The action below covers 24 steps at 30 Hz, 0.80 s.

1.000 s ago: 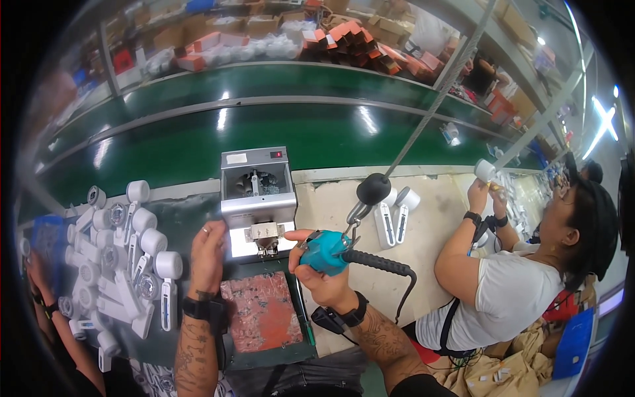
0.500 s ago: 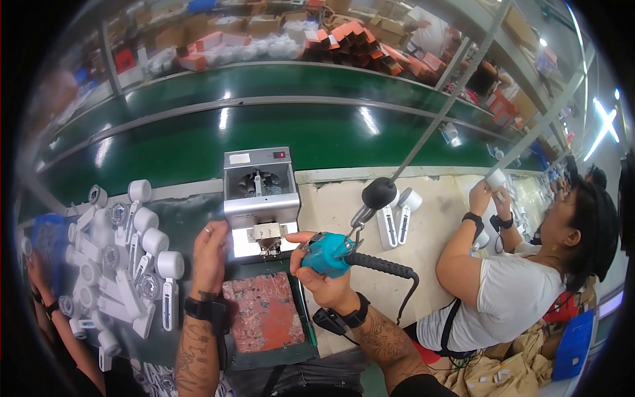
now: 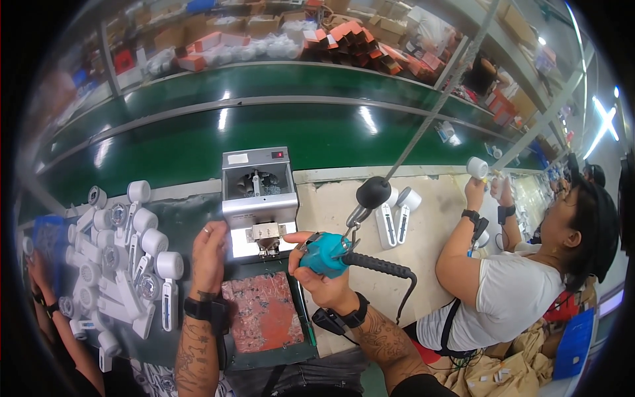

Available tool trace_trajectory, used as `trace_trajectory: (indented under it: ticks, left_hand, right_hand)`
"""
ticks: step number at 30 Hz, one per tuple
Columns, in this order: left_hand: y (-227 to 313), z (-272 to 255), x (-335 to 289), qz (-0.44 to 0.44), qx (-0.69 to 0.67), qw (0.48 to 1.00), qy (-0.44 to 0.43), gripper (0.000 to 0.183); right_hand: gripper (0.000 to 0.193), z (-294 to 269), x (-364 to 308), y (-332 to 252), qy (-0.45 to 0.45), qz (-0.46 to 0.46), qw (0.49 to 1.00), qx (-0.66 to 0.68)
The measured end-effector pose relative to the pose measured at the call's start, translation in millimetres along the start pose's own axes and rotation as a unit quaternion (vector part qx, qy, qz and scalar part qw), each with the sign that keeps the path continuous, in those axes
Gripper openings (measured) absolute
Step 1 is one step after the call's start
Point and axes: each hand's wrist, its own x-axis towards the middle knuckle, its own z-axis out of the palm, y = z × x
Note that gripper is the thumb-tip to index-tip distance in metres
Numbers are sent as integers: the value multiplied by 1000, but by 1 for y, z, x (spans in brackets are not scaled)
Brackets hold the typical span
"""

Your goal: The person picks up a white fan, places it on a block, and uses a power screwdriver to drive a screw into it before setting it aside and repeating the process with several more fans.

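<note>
In my right hand (image 3: 324, 278) is a teal electric screwdriver (image 3: 325, 255) with a black cord, hung by a hook from a cable with a black ball-shaped stop (image 3: 374, 192). My right index finger reaches to the front of a grey screw feeder (image 3: 260, 202), beside its metal outlet block (image 3: 266, 233). Loose small screws show in the feeder's open tray. My left hand (image 3: 210, 255) rests against the feeder's left side with fingers curled; whatever may be in them is hidden. In front of the feeder lies a worn red pad (image 3: 261, 311) strewn with small bits.
Many white round-headed, long-handled devices (image 3: 129, 264) are piled at left, where another person's arm (image 3: 63, 317) reaches in. Two more devices (image 3: 393, 221) lie at right, near a co-worker (image 3: 503, 291). A green conveyor (image 3: 291, 132) runs behind; orange boxes (image 3: 357, 43) fill the shelf beyond.
My hands and the screwdriver stay almost in place. The co-worker at right has shifted a white round-headed piece leftward and up, and their hands are farther apart.
</note>
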Motion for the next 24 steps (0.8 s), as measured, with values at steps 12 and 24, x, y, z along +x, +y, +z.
trace_trajectory:
  ticks: [12,24]
  left_hand:
    - [0,1,0,3,0,1000,5,10]
    - [3,3,-2,0,6,1000,2,10]
  right_hand:
    - [59,1,0,-1,0,-3,1000,2]
    - [59,0,-1,1,-3,-4,1000,-5]
